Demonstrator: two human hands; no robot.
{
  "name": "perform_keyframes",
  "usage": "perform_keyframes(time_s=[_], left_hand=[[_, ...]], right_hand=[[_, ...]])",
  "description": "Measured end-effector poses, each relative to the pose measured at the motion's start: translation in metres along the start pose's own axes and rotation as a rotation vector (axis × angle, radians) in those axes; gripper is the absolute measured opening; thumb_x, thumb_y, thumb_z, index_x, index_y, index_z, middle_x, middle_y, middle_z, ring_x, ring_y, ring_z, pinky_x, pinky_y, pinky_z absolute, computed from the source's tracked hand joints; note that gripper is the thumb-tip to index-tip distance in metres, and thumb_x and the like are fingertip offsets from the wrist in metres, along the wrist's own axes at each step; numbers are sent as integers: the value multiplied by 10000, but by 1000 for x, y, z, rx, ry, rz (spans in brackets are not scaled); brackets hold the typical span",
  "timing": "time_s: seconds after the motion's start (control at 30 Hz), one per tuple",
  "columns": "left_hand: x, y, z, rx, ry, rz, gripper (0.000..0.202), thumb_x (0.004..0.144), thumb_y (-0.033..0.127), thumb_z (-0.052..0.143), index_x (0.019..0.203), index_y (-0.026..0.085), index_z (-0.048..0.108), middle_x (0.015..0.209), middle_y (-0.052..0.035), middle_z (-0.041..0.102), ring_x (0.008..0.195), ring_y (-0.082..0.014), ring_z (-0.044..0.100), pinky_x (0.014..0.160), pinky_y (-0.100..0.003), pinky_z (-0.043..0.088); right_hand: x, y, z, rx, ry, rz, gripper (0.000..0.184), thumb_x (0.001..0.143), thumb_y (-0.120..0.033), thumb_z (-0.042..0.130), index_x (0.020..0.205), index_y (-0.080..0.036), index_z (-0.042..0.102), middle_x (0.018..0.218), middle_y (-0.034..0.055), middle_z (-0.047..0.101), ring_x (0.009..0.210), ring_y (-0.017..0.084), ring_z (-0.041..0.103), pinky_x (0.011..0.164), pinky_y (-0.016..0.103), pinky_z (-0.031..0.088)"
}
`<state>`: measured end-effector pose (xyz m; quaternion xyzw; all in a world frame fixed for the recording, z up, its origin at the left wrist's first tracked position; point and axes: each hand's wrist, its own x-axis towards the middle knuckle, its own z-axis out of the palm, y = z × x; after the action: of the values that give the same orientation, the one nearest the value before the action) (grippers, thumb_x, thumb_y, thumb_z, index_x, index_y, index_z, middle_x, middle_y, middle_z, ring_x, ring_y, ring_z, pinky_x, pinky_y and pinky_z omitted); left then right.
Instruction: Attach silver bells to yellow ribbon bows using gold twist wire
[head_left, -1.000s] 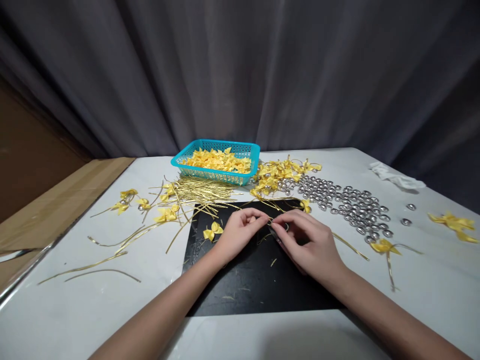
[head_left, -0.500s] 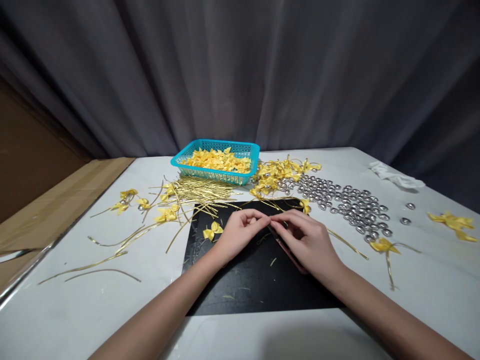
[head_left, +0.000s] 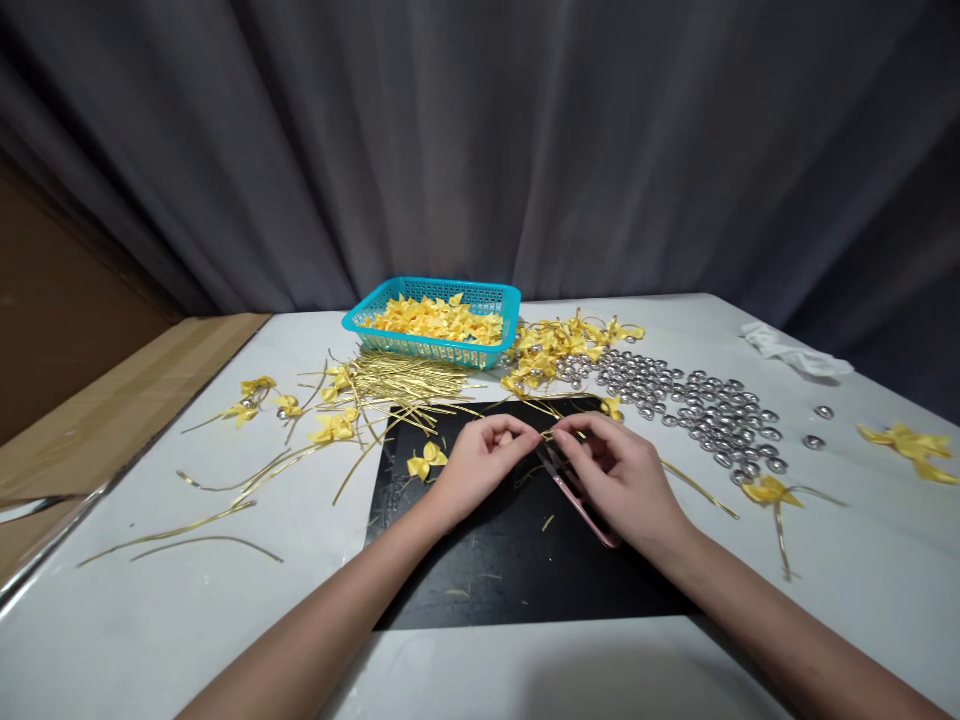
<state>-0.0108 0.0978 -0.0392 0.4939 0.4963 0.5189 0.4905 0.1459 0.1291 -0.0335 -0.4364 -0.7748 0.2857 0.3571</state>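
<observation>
Over the black mat, my left hand and my right hand meet almost fingertip to fingertip. Both are closed in a pinch on a short piece of gold cord, which shows in the small gap between them. A slim, dark, pink-edged tool slants beneath my right hand; whether it lies on the mat or rests in the palm I cannot tell. To the left of my left hand, a yellow ribbon bow lies on the mat.
A blue basket of yellow bows stands at the back. Gold cords are heaped before it. Silver beads spread across the right, beside corded bows. White cloth lies far right; cardboard borders the left.
My right hand's fingertips have drawn slightly apart from my left's, so the gold cord between them now shows. More of the pink-edged tool is visible below my right hand.
</observation>
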Motion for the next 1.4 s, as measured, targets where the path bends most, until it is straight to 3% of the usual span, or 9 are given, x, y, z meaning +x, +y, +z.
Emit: perform_keyframes(time_s=[0.2, 0.57, 1.4], left_hand=[[-1, 0, 0, 29, 26, -6, 241, 719, 372, 633, 688, 135, 601, 473, 85, 292, 460, -71, 222, 471, -242, 152], [0, 3, 0, 12, 41, -12, 237, 705, 363, 640, 657, 137, 585, 452, 88, 298, 439, -62, 221, 461, -241, 139], [0, 0, -1, 53, 43, -14, 218, 715, 344, 614, 665, 135, 578, 463, 85, 296, 450, -68, 221, 459, -241, 148]], right_hand=[[-1, 1, 0, 66, -16, 106, 249, 849, -419, 477, 835, -181, 549, 528, -19, 470, 416, 100, 438, 398, 203, 333], [1, -5, -4, 157, -25, 186, 242, 841, -427, 458, 816, -187, 481, 508, -41, 410, 415, 86, 418, 382, 172, 330], [1, -1, -3, 193, -5, 180, 256, 856, -438, 450, 800, -189, 465, 481, -54, 438, 380, 66, 428, 368, 142, 332]])
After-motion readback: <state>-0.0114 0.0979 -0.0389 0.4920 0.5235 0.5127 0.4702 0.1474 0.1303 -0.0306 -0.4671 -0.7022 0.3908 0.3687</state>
